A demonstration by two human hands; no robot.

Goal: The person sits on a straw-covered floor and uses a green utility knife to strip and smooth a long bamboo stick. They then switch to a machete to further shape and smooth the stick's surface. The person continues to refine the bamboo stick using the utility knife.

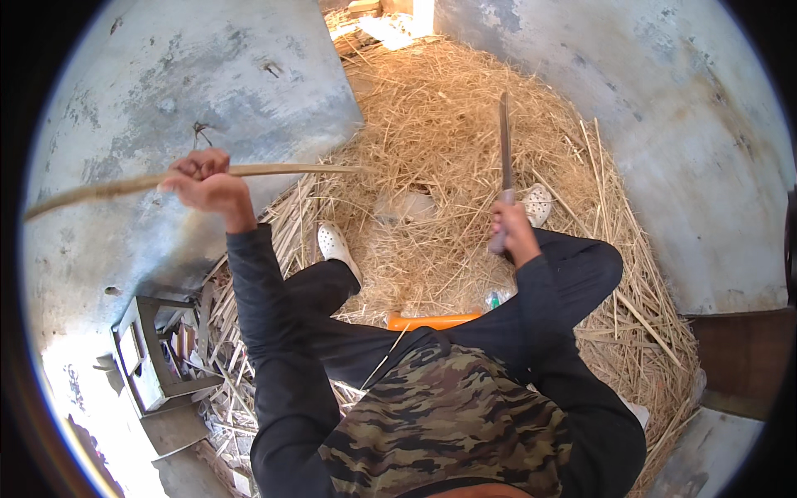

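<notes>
My left hand (209, 184) is closed around a long, slightly bowed bamboo strip (286, 169), held out level at the left. One end of the strip reaches toward the left wall and is smeared by motion; the other points over the pile in the middle. In front of my right knee, my right hand (516, 231) grips a long-bladed knife (506, 137) by its greyish handle, blade pointing up and away from me. Knife and strip are apart. Beneath both lies a thick heap of pale shavings (440, 133).
White clogs (336, 247) are on my feet among the shavings. An orange seat edge (436, 320) shows between my legs, beside a clear thing with green (494, 300). Worn walls (232, 83) stand on both sides. A small open cabinet (154, 357) holds odds and ends at lower left.
</notes>
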